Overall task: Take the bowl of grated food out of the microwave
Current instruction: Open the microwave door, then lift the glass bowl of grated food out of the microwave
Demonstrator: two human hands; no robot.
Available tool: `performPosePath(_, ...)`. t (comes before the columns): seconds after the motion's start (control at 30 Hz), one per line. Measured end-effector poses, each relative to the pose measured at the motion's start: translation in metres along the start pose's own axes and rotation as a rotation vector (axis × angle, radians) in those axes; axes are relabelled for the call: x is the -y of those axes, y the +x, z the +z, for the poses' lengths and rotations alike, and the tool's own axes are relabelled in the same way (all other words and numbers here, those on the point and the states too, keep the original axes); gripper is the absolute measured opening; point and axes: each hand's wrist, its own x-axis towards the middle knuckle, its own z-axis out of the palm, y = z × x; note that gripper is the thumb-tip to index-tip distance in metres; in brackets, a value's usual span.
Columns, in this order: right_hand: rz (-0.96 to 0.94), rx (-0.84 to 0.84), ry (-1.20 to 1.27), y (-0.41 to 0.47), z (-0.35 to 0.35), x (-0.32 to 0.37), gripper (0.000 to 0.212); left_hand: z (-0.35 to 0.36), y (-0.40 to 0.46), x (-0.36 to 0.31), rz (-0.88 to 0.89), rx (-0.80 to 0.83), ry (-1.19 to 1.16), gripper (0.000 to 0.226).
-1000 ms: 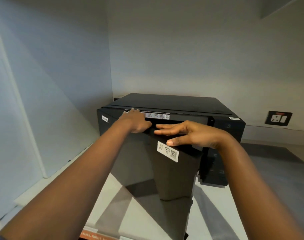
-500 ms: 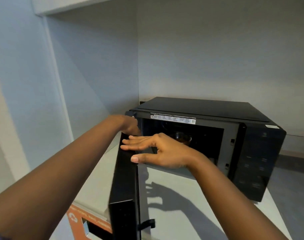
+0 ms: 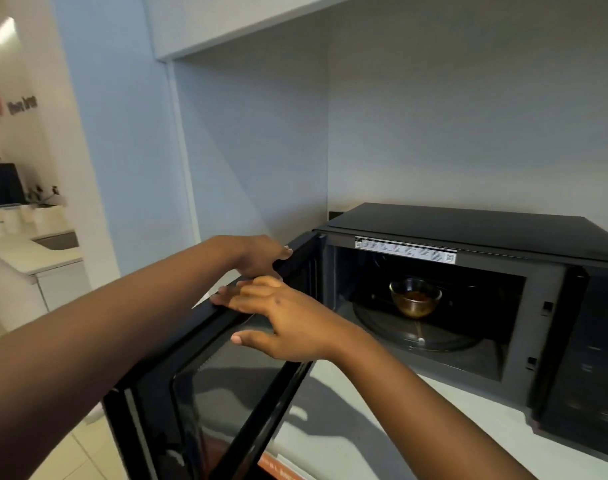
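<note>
Head view, close, facing microwave (image 3: 468, 306).

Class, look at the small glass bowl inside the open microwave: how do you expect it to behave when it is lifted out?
The bowl looks like clear glass, so it is probably rigid, smooth and breakable if dropped. It sits low and wide on the turntable, so tipping seems unlikely. It holds little food, so it is probably light.
</note>
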Motion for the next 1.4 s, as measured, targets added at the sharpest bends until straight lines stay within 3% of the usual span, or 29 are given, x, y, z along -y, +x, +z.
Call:
performPosePath(0.27, -0.063, -0.053, -0.045, 0.012, 0.026, -0.01, 0.064, -0.008, 0.001, -0.003, -0.047, -0.019, 0.071, 0.068)
performPosePath(0.5, -0.159, -0.211, -0.076, -0.008, 0.048, -0.033, 0.066, -0.013, 0.007, -0.014, -0.143, -0.13, -0.01, 0.045)
performPosePath(0.6, -0.084, -0.286, -0.056, -0.033, 0.052, -0.064, 0.048, -0.006, 0.013, -0.027, -0.242, -0.293, -0.018, 0.032)
performPosePath(0.67, 0.026, -0.346, -0.035, -0.05, 0.054, -0.09, 0.035, 0.004, 0.021, -0.042, -0.284, -0.506, -0.023, 0.028)
performPosePath(0.73, 0.147, -0.408, -0.008, -0.067, 0.053, -0.113, 0.027, 0.018, 0.029, -0.058, -0.224, -0.747, -0.096, 0.026)
performPosePath(0.8, 0.292, -0.458, 0.003, -0.084, 0.051, -0.137, 0.026, 0.032, 0.044, -0.077, -0.117, -0.871, -0.221, 0.028)
performPosePath(0.9, 0.503, -0.558, 0.069, -0.104, 0.048, -0.166, 0.024, 0.055, 0.07, -0.098, -0.034, -0.829, -0.565, 0.032)
performPosePath(1.0, 0.692, -0.672, 0.122, -0.123, 0.045, -0.188, 0.025, 0.08, 0.102, -0.115, -0.021, -0.678, -0.885, 0.034)
performPosePath(1.17, 0.978, -0.847, 0.229, -0.149, 0.044, -0.227, 0.028, 0.112, 0.155, -0.139, -0.146, -0.424, -1.453, 0.035)
performPosePath(1.4, 1.207, -1.041, 0.388, -0.157, 0.038, -0.275, 0.035, 0.131, 0.21, -0.152, -0.256, -0.264, -1.832, 0.043)
